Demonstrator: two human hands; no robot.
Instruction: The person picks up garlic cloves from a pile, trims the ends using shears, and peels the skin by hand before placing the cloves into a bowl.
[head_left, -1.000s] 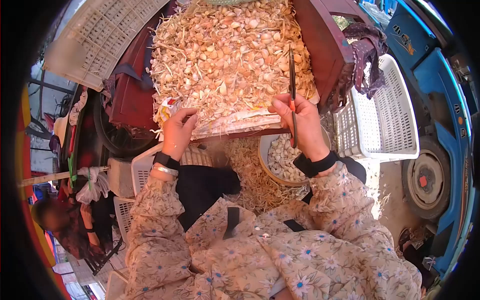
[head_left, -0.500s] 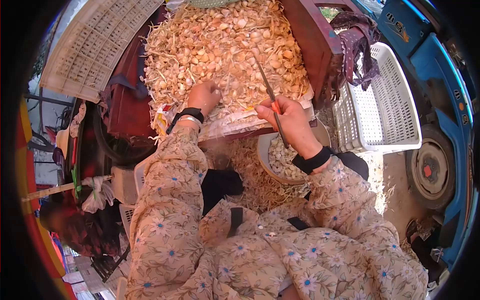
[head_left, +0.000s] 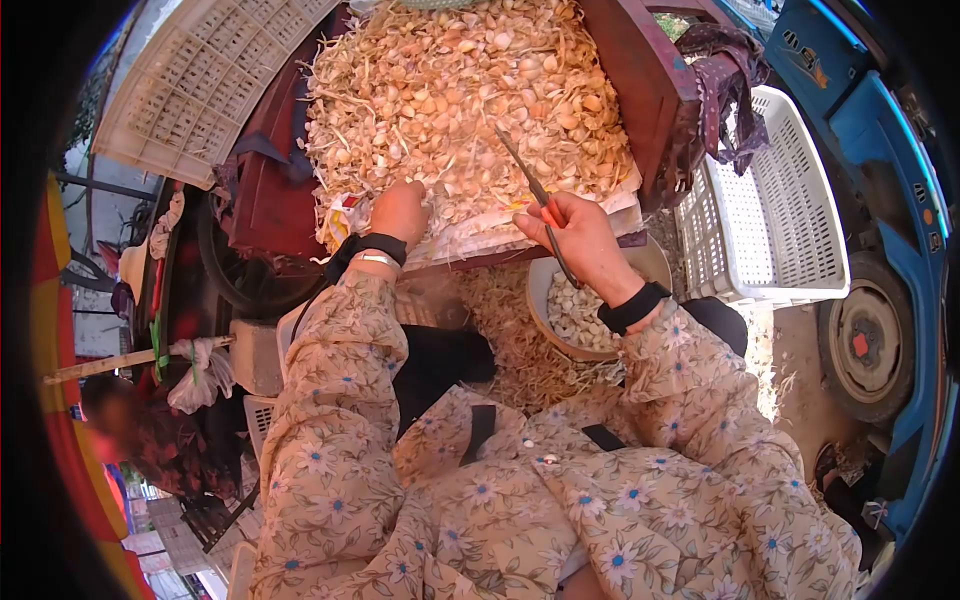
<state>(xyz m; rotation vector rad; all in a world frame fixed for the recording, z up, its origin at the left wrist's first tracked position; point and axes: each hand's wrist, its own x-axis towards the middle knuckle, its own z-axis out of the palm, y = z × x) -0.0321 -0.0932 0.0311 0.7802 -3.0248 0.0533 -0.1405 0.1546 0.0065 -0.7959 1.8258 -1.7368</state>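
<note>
Garlic cloves and loose skins (head_left: pixel 470 100) lie heaped on a dark red cart or table. At the near left edge of the heap is my left hand (head_left: pixel 401 214), fingers curled in; whatever they hold is hidden. My right hand (head_left: pixel 578 238) is closed around a thin dark metal tool (head_left: pixel 523 165) with an orange-red part, which looks like scissors or a long blade. The tool points up and left over the heap. Below my right hand, a round tub (head_left: pixel 537 300) holds pale cloves (head_left: pixel 575 318).
A white plastic crate (head_left: pixel 770 220) stands at the right, beside a blue vehicle with a wheel (head_left: pixel 862 340). Another pale crate (head_left: pixel 215 85) leans at upper left. Dry skins (head_left: pixel 510 350) cover the ground by the tub. A person (head_left: pixel 170 435) is at lower left.
My left hand has moved slightly down towards the near edge of the heap. The right hand still holds the tool, now tilted more to the left. The whole view has shifted slightly.
</note>
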